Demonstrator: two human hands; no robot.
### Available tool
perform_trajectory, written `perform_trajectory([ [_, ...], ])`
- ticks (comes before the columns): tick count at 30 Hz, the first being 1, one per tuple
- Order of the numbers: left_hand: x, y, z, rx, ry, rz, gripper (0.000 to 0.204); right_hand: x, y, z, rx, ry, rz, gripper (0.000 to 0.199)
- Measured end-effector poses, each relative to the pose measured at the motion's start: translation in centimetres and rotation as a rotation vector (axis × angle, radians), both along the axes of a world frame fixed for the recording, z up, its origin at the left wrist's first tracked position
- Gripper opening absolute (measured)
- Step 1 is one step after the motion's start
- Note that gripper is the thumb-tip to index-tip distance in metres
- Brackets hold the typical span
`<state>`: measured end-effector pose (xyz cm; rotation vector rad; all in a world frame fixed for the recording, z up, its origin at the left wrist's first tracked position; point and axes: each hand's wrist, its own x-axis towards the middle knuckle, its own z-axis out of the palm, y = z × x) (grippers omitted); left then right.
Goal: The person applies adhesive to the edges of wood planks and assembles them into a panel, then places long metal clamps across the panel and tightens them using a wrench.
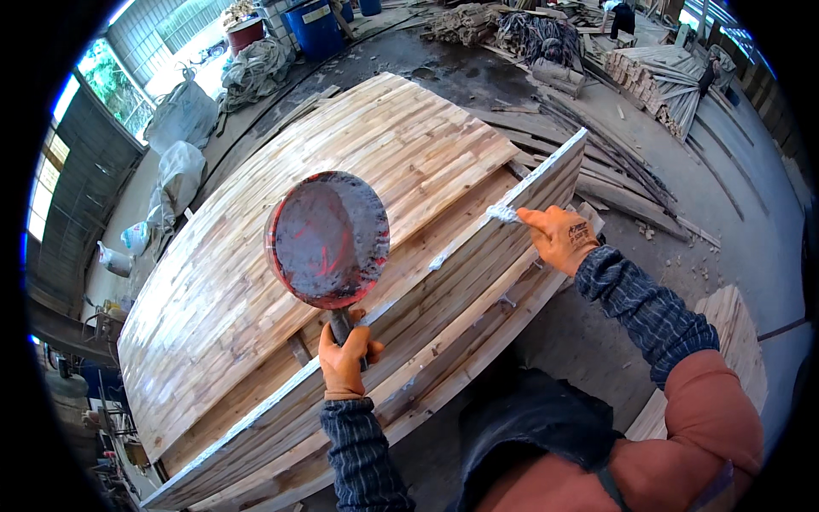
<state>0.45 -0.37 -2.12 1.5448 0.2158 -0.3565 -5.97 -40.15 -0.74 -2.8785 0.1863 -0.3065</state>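
Note:
In an orange glove, my left hand (pixel 343 365) is wrapped round the dark handle of a round pan (pixel 328 239). Grey residue and red streaks cover the pan's inside, and it hangs over the wooden panel. My right hand (pixel 560 237), also gloved in orange, is closed at the top edge of an upright wooden board (pixel 546 189). A lump of white paste (pixel 502 212) sits on that edge at its fingertips; any tool in the fingers is hidden. White paste coats parts of the edge, with bare wood between.
A large panel of joined wood strips (pixel 324 154) lies beyond the upright board. Wood strips (pixel 657 81) are stacked at the far right, with loose planks (pixel 614 192) nearer. Blue barrels (pixel 314 30) and plastic sacks (pixel 183 115) stand at the back left. Another person (pixel 620 19) is far off.

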Motion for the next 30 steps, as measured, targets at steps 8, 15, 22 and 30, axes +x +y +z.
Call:
perform_trajectory([
  [8, 0.1, 0.0, -0.7, -0.010, -0.033, 0.016, 0.038, -1.6, 10.1, -1.4, 0.434, -0.028, 0.231, 0.042],
  [15, -0.4, -0.2, 0.0, 0.002, -0.031, 0.025, 0.039, -1.0, 7.8, -0.9, 0.319, 0.097, 0.062, 0.043],
  [22, -0.6, -0.2, 0.1, -0.003, -0.042, 0.003, 0.039, -0.5, 2.8, -0.3, 0.286, 0.031, -0.002, 0.041],
  [30, -0.9, -0.1, -0.3, 0.013, -0.032, 0.014, 0.037, -1.1, 3.3, -2.3, 0.400, 0.010, -0.001, 0.040],
])
